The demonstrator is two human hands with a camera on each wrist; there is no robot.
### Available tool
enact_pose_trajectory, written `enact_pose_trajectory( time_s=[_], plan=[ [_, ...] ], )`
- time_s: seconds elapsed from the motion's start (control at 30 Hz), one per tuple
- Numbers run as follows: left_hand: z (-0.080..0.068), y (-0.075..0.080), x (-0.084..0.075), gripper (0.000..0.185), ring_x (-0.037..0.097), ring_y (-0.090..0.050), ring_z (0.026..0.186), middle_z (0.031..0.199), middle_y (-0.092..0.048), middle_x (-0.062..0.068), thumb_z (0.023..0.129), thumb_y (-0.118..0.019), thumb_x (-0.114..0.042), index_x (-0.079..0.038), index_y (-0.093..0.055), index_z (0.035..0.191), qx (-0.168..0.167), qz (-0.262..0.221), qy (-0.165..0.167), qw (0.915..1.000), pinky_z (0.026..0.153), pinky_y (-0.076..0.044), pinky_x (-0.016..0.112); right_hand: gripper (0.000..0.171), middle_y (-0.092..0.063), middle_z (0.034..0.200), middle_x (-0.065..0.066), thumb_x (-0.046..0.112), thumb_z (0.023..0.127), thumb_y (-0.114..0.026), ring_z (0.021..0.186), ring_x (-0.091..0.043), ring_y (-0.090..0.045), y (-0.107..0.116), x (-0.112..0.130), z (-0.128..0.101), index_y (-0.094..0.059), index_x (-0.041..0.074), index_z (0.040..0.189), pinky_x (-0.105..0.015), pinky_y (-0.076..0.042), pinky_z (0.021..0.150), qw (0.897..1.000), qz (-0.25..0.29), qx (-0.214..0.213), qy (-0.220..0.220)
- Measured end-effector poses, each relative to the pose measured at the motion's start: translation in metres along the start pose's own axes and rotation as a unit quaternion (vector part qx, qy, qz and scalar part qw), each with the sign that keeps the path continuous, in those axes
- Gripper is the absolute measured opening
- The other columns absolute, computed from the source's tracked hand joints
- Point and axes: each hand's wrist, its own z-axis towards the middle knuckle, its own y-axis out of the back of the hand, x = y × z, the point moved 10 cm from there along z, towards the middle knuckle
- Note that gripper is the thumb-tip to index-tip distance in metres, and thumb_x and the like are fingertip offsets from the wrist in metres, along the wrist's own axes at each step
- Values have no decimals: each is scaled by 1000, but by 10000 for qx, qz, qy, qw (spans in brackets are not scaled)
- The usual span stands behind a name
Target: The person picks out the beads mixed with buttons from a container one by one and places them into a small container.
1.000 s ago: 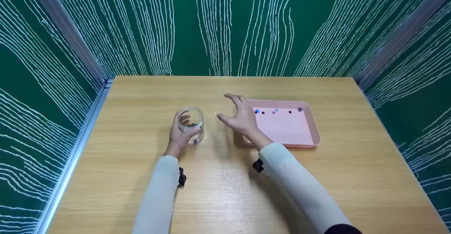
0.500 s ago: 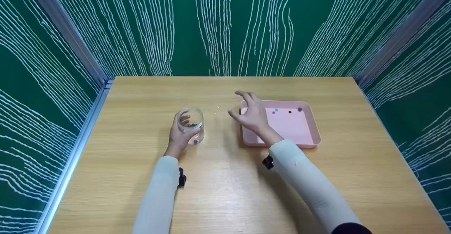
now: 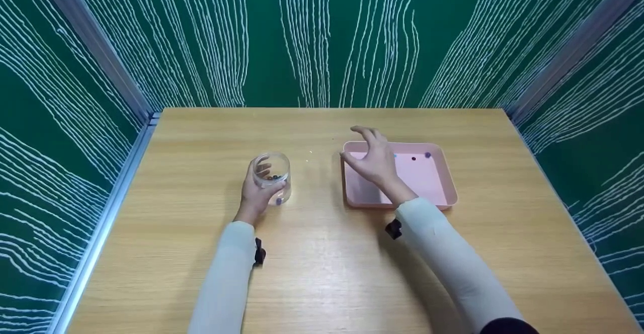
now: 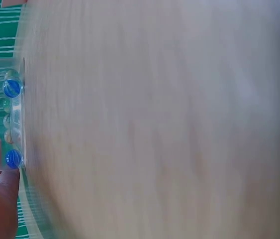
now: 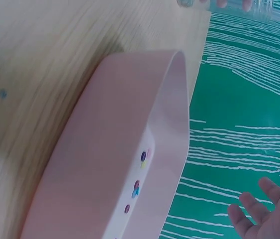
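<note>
A clear jar [image 3: 283,167] stands on the left part of the table, and my left hand [image 3: 255,193] grips it round its side. Several glass marbles lie at its bottom, among them a blue marble [image 4: 12,88] in the left wrist view. To the right is a shallow pink tray [image 3: 422,189] with a few small coloured round pieces along its far side, such as a dark red one [image 3: 414,158]. Over the tray's left part hovers my right hand [image 3: 378,163], fingers spread and nothing seen between them. It hides some of the pieces.
The wooden table [image 3: 312,263] carries both containers, with a strip of bare wood between them. Tiny pale specks [image 3: 309,156] lie on that strip. Green walls [image 3: 261,37] with white wavy lines enclose the table's back and sides.
My right hand has moved right, from left of the tray to above its left part, covering some of the pieces seen before. My left hand and the jar have stayed put.
</note>
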Motion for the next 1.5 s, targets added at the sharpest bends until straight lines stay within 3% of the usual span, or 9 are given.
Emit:
enact_pose_trajectory(
  time_s=[0.23,0.47,0.73,0.97,1.17,1.5],
  plan=[
    [-1,0,-1,81,45,-38,132,139,-42,28,72,-79,-3,-11,-38,142,22,19,-37,10000,112,-37,51,67,-50,140,-3,57,79,-66,128,-29,-47,4,-7,0,-52,25,135,-55,-40,105,10000,11,34,-28],
    [2,1,8,83,39,-36,134,140,-40,19,72,-79,-4,-18,-38,142,22,-174,192,9997,111,-39,45,63,-51,139,-4,54,79,-68,127,-29,-47,8,-13,-1,-54,26,134,-55,-41,103,10000,38,23,-53],
    [1,0,3,81,41,-39,133,138,-43,22,71,-78,-4,-13,-39,142,-13,12,110,9999,112,-39,45,63,-49,142,-5,52,80,-68,129,-30,-47,16,-23,-1,-52,26,136,-56,-39,106,9999,-108,64,-95],
    [10,4,24,81,35,-42,132,138,-45,15,72,-81,-9,-23,-40,141,-126,156,80,9998,111,-39,44,63,-50,142,-7,52,79,-69,127,-32,-47,23,-32,-1,-54,25,135,-59,-39,104,9997,-213,-31,-112],
    [10,5,26,79,30,-45,127,134,-48,8,72,-81,-13,-31,-41,138,-225,398,-49,9989,108,-43,42,61,-51,138,-8,48,78,-71,125,-33,-49,30,-42,-1,-56,24,132,-58,-39,104,9995,-273,-90,-157],
    [11,1,26,81,36,-36,133,142,-40,16,73,-80,-9,-23,-38,142,46,27,153,9999,112,-37,45,48,-55,129,-13,40,78,-73,119,-37,-49,42,-62,-3,-65,17,119,-60,-37,98,9973,-674,-275,-66]
  ],
)
